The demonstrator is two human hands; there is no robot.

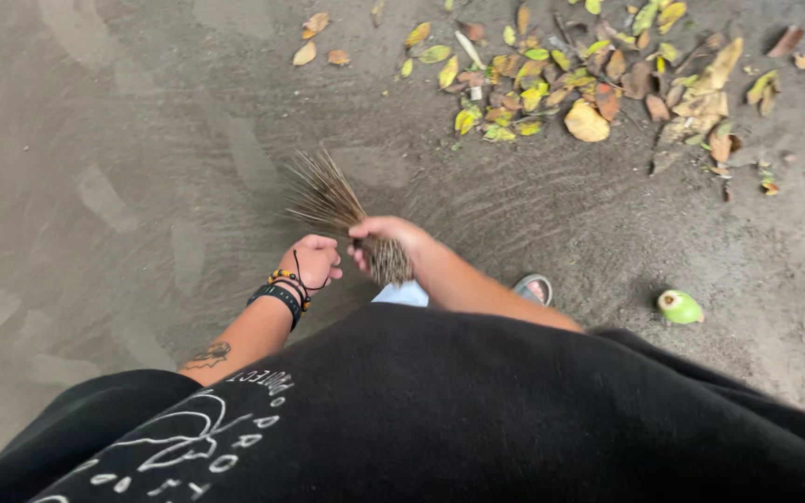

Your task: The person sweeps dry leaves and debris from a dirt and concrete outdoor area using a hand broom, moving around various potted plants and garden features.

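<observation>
A stick broom (337,207) made of thin brown twigs fans out to the upper left over the dark sandy ground. My right hand (386,235) grips the bundled end of the broom. My left hand (311,261), with beaded and black bracelets on the wrist, is closed in a fist just left of the bundle, beside the right hand. Whether it touches the broom is unclear. A pile of yellow, green and brown fallen leaves (581,82) lies farther away at the upper right.
A small green round fruit (679,306) lies on the ground at the right. A sandalled foot (535,288) shows below my right arm. A few loose leaves (314,39) lie at the upper middle. My black shirt fills the bottom of the view.
</observation>
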